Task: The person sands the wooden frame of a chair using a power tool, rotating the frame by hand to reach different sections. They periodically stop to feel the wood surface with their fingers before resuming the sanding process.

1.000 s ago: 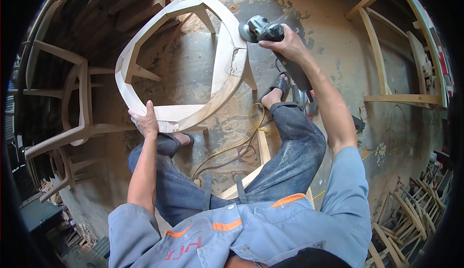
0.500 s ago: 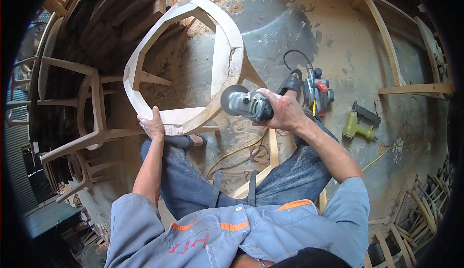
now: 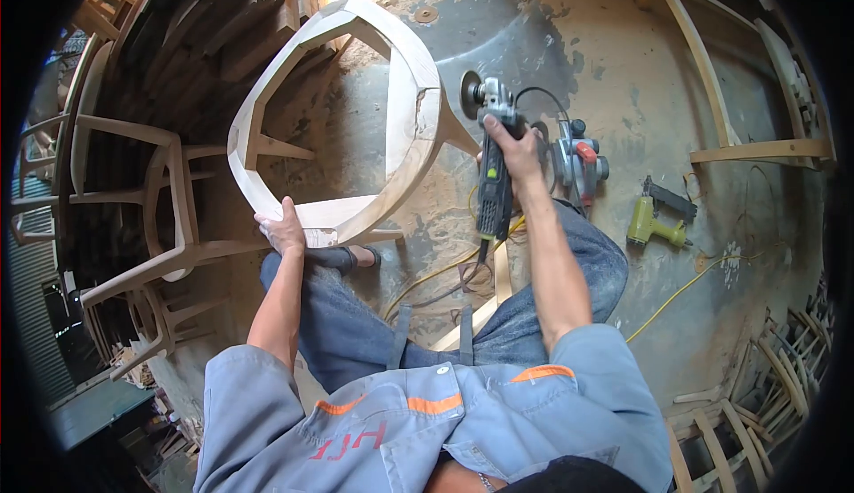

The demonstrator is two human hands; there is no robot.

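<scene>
A pale wooden chair frame [image 3: 411, 168] with a rounded, many-sided rim stands in front of me. My left hand [image 3: 283, 228] grips the near left part of its rim, fingers on top. My right hand [image 3: 516, 150] is wrapped round a black and grey angle grinder [image 3: 495, 192], just right of the frame and apart from it. The grinder's round disc [image 3: 471, 94] points away from me, at the far end of the tool. A dark cord leaves its near end.
A grey power tool with a red part [image 3: 584, 157] lies right of the grinder. Further right is a green nail gun [image 3: 656, 223] by a yellow hose [image 3: 663, 322]. Chair frames [image 3: 182, 199] stand at left, stacked boards [image 3: 200, 26] behind, more wooden frames [image 3: 761, 150] at right.
My right hand has swung the grinder away from the rim, to the right and forward, turning it so the disc faces away. My left hand stays on the frame.
</scene>
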